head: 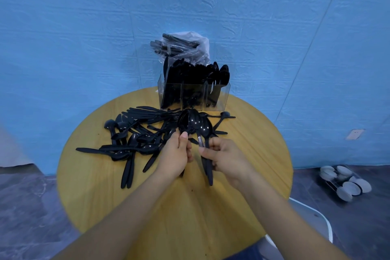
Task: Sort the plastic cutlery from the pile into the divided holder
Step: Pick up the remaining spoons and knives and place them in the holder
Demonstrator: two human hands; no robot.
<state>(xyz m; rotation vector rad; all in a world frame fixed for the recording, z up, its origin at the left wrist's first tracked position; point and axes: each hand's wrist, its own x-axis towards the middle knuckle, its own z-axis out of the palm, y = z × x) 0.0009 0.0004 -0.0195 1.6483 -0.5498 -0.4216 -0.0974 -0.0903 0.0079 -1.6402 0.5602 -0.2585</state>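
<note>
Risk, judged from the present arrangement: loss of one or more black plastic spoons (195, 124) from the fanned bunch during transfer, owing to smooth nested bowls, slim handles and a grip shared between two hands. Likely landing back in the pile (137, 135), or on the floor beyond the edge of the round wooden table (253, 154). Further risk: entry into the wrong compartment of the clear divided holder (194, 96), since all three sections are densely packed with black pieces and hard to tell apart from this angle; right-hand section apparently spoons, judging by the rounded bowls above its rim. Possible snagging on standing cutlery, or tipping of the light holder under a hard push. Bag of wrapped cutlery (181, 46) directly behind the holder, leaning over it, apt to catch a raised handle.

Left hand (177, 154): fingers curled, thumb (183, 136) upright against the necks of the spoons, pinching the bunch just below the bowls. Right hand (225, 156): fingers curled round the lower handles, thumb across them, handle ends protruding below the palm. Neither hand spread; both closed on the same bunch.

Location of the spoons: held above the table, just in front of the holder, bowls up and facing the camera; remaining knives, forks and spoons scattered to the left.
</note>
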